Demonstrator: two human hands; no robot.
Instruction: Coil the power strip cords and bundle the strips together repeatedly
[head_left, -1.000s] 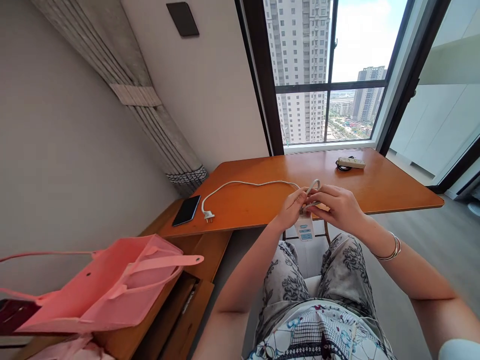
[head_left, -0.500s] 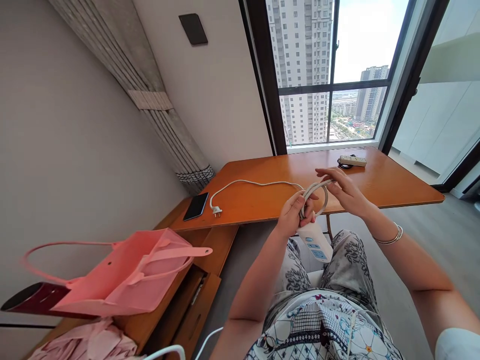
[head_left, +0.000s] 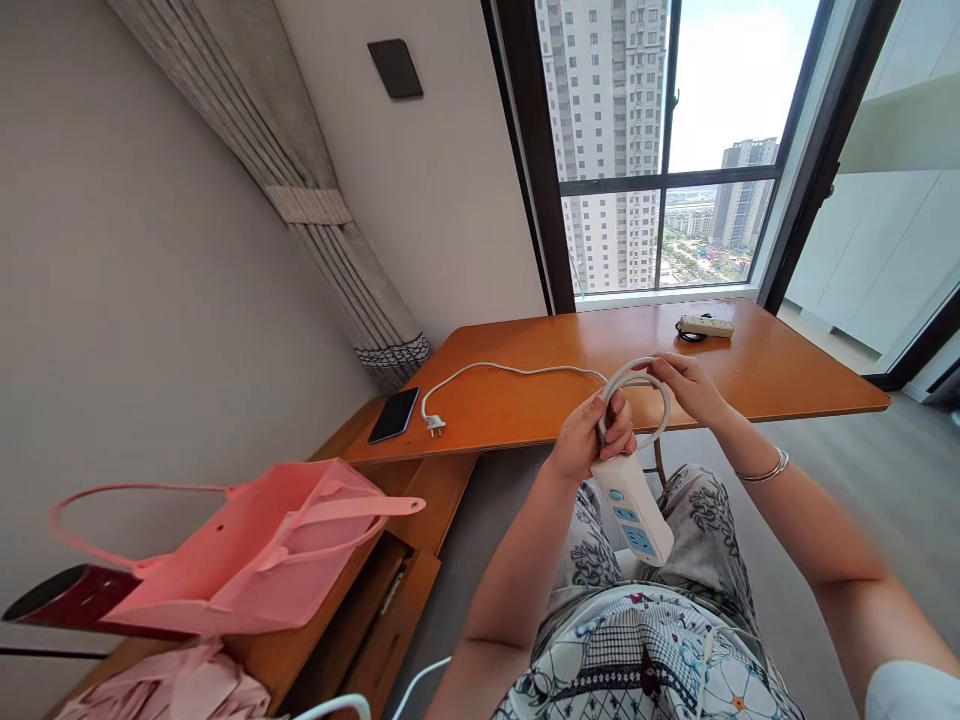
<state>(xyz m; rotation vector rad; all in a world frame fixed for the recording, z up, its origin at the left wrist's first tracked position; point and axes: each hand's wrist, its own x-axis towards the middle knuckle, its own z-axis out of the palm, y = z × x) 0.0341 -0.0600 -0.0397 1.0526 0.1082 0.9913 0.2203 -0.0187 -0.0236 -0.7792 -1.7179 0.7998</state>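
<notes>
My left hand (head_left: pixel 592 436) is closed round the looped white cord of a power strip, near the cord's end at the strip. The white power strip (head_left: pixel 634 512) with blue socket faces hangs below that hand, tilted over my lap. My right hand (head_left: pixel 686 386) pinches the top of the cord loop (head_left: pixel 663 405) between thumb and fingers. From the loops, the rest of the cord runs left across the orange-brown table (head_left: pixel 517 402) to its plug (head_left: pixel 435 425), which lies near the table's front left edge.
A dark phone (head_left: pixel 394 414) lies left of the plug. A second power strip (head_left: pixel 705 326) with a black cord rests at the table's far right. On a lower wooden cabinet at left stands a pink bag (head_left: pixel 247 560), with pink cloth (head_left: pixel 172 685) in front.
My right hand has gone from spread fingers to a pinch on the cord. The loop is wider now, and the power strip has swung slightly lower and to the right.
</notes>
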